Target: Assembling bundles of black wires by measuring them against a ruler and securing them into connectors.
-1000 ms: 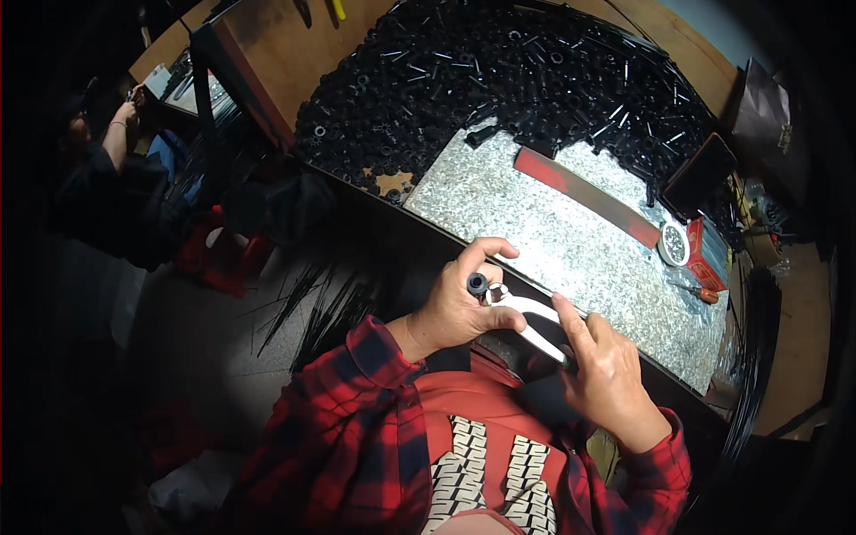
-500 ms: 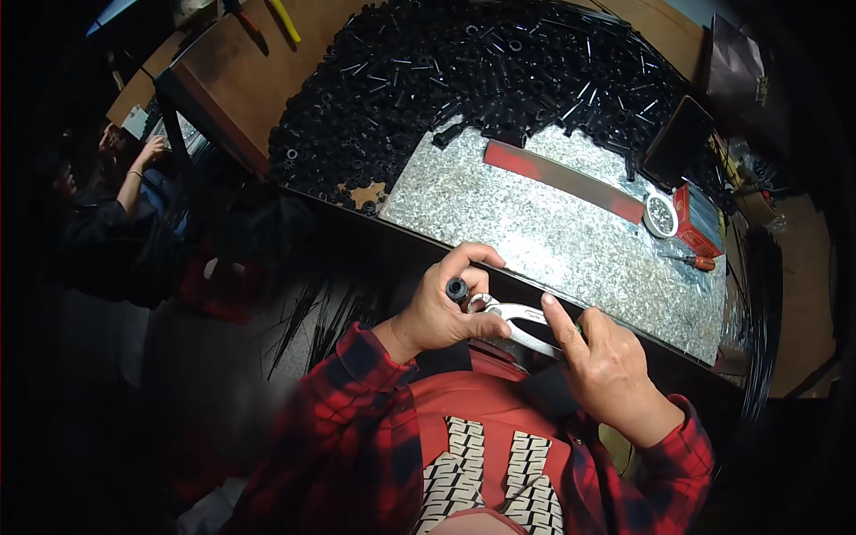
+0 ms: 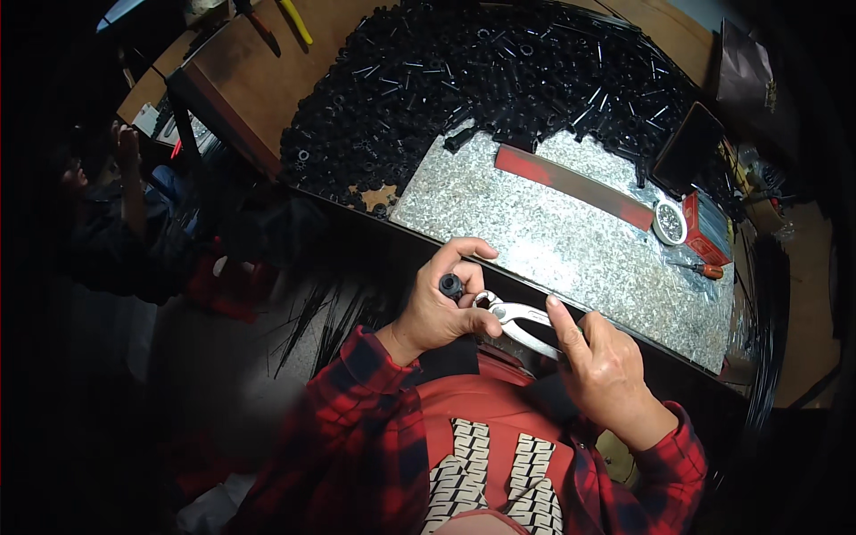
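Note:
Just in front of my body, my left hand (image 3: pixel 417 312) is closed around a short black tubular part (image 3: pixel 451 286), its round hollow end facing up. Silver pincers (image 3: pixel 524 314) lie across the space between my hands, their jaws beside the black part near my left fingers and thumb. Whether the jaws grip anything is hard to make out. My right hand (image 3: pixel 608 373) is wrapped about the pincers' handles, its index finger stretched along them. The handle ends are hidden in that palm.
A large heap of black parts (image 3: pixel 428 98) covers the back of the bench. On the speckled worktop (image 3: pixel 473 214) lie a red and grey bar (image 3: pixel 571 187), a white bowl (image 3: pixel 670 222), a red box (image 3: pixel 704 227) and a screwdriver (image 3: pixel 704 269). A co-worker's arm (image 3: pixel 132 178) shows at left.
The view has shifted slightly, moving the bench a little rightward and down. The black part and my left thumb have drawn slightly left, uncovering more of the pincers' jaws. The co-worker's arm has moved left.

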Demonstrator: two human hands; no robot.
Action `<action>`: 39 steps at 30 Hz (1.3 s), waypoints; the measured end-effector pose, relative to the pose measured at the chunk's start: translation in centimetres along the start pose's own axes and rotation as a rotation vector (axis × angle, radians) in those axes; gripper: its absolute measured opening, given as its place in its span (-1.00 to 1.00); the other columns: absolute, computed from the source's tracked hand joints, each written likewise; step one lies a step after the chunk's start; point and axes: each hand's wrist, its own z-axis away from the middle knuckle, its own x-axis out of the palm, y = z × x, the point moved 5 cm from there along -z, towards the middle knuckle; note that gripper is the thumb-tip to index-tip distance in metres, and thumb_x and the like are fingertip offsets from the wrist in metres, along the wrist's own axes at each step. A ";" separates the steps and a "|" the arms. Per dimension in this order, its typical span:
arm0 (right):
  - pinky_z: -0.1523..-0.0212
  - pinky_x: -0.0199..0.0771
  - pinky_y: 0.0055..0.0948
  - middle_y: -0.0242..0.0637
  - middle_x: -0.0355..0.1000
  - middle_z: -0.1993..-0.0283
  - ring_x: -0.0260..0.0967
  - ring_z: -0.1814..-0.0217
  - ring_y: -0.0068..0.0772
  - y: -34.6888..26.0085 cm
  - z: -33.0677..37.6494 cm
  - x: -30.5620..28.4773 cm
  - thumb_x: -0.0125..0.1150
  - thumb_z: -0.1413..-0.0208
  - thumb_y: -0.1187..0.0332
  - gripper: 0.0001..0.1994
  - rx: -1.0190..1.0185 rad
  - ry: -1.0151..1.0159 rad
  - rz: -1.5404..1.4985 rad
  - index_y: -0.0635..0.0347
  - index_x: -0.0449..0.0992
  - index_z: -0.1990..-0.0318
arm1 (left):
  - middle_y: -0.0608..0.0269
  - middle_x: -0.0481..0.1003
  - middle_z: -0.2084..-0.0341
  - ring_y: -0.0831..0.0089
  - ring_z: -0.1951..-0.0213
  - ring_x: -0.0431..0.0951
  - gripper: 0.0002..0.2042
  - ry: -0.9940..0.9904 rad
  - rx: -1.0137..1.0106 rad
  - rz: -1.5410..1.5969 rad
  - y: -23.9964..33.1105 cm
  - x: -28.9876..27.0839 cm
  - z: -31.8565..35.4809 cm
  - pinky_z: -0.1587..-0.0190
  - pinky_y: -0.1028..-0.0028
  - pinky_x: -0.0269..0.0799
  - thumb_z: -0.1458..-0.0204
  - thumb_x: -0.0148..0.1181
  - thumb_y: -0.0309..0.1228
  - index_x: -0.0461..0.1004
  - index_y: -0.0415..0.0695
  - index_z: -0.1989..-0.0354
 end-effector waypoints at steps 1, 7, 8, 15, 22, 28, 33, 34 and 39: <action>0.61 0.23 -0.33 -0.26 0.14 0.50 0.21 0.60 -0.31 0.0 0.0 0.1 0.23 0.24 0.56 -0.31 0.003 0.001 -0.003 0.16 0.29 -0.21 | 0.56 0.25 0.68 0.83 0.59 0.20 -0.13 -0.002 -0.003 -0.002 -0.1 -0.2 0.0 0.51 0.76 0.04 0.48 0.52 -0.03 0.22 -0.23 -0.01; 0.60 0.24 -0.33 -0.26 0.15 0.50 0.21 0.59 -0.31 -0.1 -0.3 0.3 0.26 0.25 0.54 -0.29 0.003 -0.009 -0.003 0.14 0.29 -0.22 | 0.56 0.24 0.69 0.84 0.61 0.20 -0.11 0.062 0.078 0.018 -0.1 -1.3 0.0 0.53 0.78 0.03 0.49 0.50 0.00 0.21 -0.28 0.00; 0.60 0.25 -0.33 -0.26 0.15 0.49 0.21 0.59 -0.31 -0.1 -0.4 0.3 0.27 0.25 0.53 -0.29 -0.002 -0.014 -0.008 0.14 0.29 -0.22 | 0.56 0.24 0.69 0.84 0.61 0.20 -0.11 0.063 0.078 0.016 0.0 -1.3 0.1 0.53 0.78 0.03 0.49 0.50 0.00 0.21 -0.28 0.00; 0.59 0.28 -0.35 -0.25 0.16 0.48 0.24 0.58 -0.31 -0.5 -0.9 -0.8 0.27 0.25 0.51 -0.29 -0.043 -0.051 0.026 0.14 0.29 -0.22 | 0.57 0.27 0.68 0.83 0.59 0.22 -0.11 0.002 0.003 0.014 0.0 -0.1 0.4 0.52 0.76 0.02 0.56 0.53 -0.02 0.24 -0.20 0.00; 0.58 0.30 -0.34 -0.25 0.17 0.48 0.26 0.58 -0.30 -0.5 -0.8 -1.7 0.23 0.23 0.54 -0.31 -0.040 -0.093 0.028 0.14 0.29 -0.21 | 0.56 0.28 0.67 0.82 0.57 0.17 -0.24 -0.094 0.037 -0.088 0.6 1.1 0.4 0.51 0.75 0.02 0.47 0.57 -0.15 0.30 -0.21 0.06; 0.59 0.37 -0.39 -0.25 0.19 0.48 0.31 0.53 -0.34 -0.6 -1.1 -1.7 0.11 0.05 0.45 -0.41 -0.058 -0.198 0.061 0.19 0.25 -0.24 | 0.51 0.33 0.62 0.82 0.56 0.21 -0.39 -0.160 0.052 -0.151 1.1 1.1 0.3 0.50 0.75 0.06 0.33 0.56 -0.30 0.34 -0.22 0.11; 0.50 0.35 -0.26 -0.17 0.23 0.44 0.32 0.49 -0.18 -0.4 -1.5 -0.3 0.23 0.22 0.57 -0.28 -0.001 -0.216 -0.164 0.18 0.22 -0.24 | 0.45 0.38 0.58 0.82 0.54 0.27 -0.40 -0.154 0.025 -0.108 0.7 -0.1 0.4 0.50 0.75 0.09 0.28 0.53 -0.33 0.32 -0.23 0.08; 0.50 0.35 -0.26 -0.17 0.23 0.44 0.32 0.49 -0.18 -0.4 -1.7 -0.2 0.23 0.22 0.57 -0.28 -0.006 -0.214 -0.167 0.18 0.22 -0.24 | 0.42 0.39 0.57 0.81 0.53 0.29 -0.40 -0.144 0.032 -0.080 0.8 -0.4 0.5 0.49 0.75 0.11 0.27 0.52 -0.33 0.31 -0.24 0.07; 0.39 0.38 -0.19 -0.06 0.33 0.36 0.35 0.40 0.01 1.0 -2.2 0.1 0.35 0.15 0.44 -0.26 0.105 -0.151 -0.360 0.17 0.18 -0.26 | 0.12 0.41 0.55 0.74 0.75 0.11 -0.07 0.090 0.122 0.049 1.6 -4.5 0.2 0.63 0.72 0.09 0.23 -0.05 0.45 0.19 -0.27 0.01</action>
